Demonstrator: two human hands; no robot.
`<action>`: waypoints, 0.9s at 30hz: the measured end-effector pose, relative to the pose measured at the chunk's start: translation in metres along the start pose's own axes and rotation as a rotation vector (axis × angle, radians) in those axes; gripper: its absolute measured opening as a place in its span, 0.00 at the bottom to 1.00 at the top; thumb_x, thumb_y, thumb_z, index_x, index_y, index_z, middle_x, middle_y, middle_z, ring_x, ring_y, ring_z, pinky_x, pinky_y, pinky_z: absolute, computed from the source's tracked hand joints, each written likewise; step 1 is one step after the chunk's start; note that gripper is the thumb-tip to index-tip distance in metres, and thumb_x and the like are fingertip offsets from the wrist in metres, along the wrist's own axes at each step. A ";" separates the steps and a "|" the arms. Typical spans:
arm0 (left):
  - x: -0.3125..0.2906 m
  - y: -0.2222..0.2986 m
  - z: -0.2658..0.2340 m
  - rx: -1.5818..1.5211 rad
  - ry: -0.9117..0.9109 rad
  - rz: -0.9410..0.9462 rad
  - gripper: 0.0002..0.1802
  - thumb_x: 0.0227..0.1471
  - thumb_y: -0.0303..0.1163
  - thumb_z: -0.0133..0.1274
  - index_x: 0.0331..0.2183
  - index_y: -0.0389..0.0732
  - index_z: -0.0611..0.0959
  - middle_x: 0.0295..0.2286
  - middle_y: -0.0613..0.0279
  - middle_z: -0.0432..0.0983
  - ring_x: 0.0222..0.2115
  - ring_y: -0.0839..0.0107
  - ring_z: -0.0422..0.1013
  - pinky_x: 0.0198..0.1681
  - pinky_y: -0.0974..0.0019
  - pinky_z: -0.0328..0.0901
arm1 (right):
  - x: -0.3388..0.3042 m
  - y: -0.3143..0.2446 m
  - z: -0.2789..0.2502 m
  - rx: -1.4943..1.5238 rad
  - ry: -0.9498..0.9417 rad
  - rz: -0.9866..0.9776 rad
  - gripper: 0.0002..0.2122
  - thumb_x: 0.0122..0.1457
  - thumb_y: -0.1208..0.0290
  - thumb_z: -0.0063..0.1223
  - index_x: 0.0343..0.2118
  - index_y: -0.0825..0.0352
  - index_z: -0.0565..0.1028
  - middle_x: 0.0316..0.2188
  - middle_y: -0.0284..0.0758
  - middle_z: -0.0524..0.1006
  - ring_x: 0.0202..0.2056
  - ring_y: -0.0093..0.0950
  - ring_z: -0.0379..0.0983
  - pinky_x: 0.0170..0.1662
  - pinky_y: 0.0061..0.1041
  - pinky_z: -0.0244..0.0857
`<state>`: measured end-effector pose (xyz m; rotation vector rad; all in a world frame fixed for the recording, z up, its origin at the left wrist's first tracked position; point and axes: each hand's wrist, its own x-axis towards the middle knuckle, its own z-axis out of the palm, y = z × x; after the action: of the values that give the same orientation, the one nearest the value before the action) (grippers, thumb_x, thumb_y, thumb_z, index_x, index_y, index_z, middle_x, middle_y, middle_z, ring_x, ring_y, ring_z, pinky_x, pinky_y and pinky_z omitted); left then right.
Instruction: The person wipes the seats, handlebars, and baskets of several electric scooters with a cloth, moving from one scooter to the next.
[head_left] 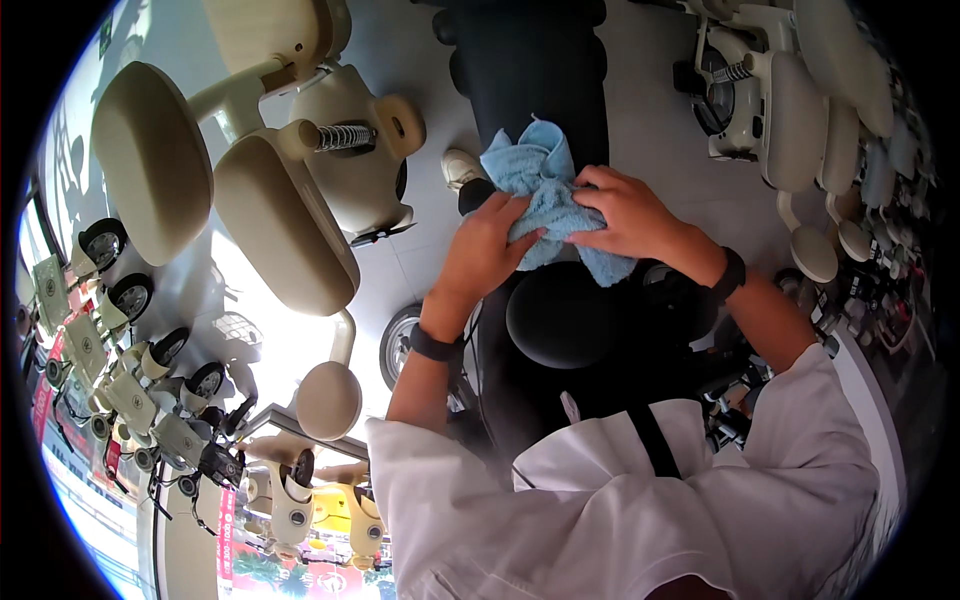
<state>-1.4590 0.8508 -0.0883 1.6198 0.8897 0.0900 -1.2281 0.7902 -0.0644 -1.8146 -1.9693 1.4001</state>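
Observation:
A light blue terry cloth (545, 195) is bunched up between my two hands, its folds standing up at the far side and one corner hanging toward me. My left hand (485, 240) grips its left edge, thumb pressed on the near part. From the right, my right hand (632, 215) pinches the cloth with bent fingers and thumb. Beneath the cloth runs a long black padded seat (525, 65). Closer to my body is a round black pad (560, 315). The cloth hides the part of the seat below it.
Left of me stands a beige scooter with padded seats (285, 225) and a coil spring (343, 137). Another cream scooter (797, 120) is parked at the right. Several small scooters (130, 395) line the far left by bright windows. A white shoe (460, 168) shows beside the black seat.

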 end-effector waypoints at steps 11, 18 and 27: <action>-0.121 0.082 0.008 0.082 0.090 0.065 0.22 0.39 0.37 0.69 0.38 0.41 0.82 0.31 0.57 0.71 0.32 0.53 0.71 0.34 0.56 0.66 | -0.086 -0.072 -0.021 0.086 -0.161 -0.284 0.19 0.46 0.54 0.67 0.32 0.66 0.79 0.35 0.35 0.73 0.36 0.33 0.71 0.38 0.31 0.68; -0.199 0.085 -0.005 -0.113 -0.023 -0.101 0.25 0.34 0.36 0.72 0.37 0.38 0.83 0.33 0.55 0.74 0.32 0.55 0.73 0.35 0.59 0.69 | -0.109 -0.128 0.006 0.163 -0.340 -0.341 0.21 0.44 0.55 0.69 0.34 0.67 0.79 0.38 0.37 0.72 0.38 0.34 0.72 0.42 0.32 0.70; -0.303 0.037 -0.116 0.363 0.428 -0.118 0.34 0.27 0.35 0.70 0.45 0.48 0.84 0.26 0.60 0.67 0.28 0.58 0.69 0.32 0.58 0.66 | -0.035 -0.265 0.110 0.362 -0.095 -0.194 0.28 0.44 0.59 0.70 0.46 0.71 0.75 0.46 0.43 0.70 0.44 0.41 0.72 0.46 0.35 0.68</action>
<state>-1.7137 0.7685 0.0995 1.9158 1.3910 0.2073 -1.4802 0.7416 0.0685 -1.3876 -1.7333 1.6722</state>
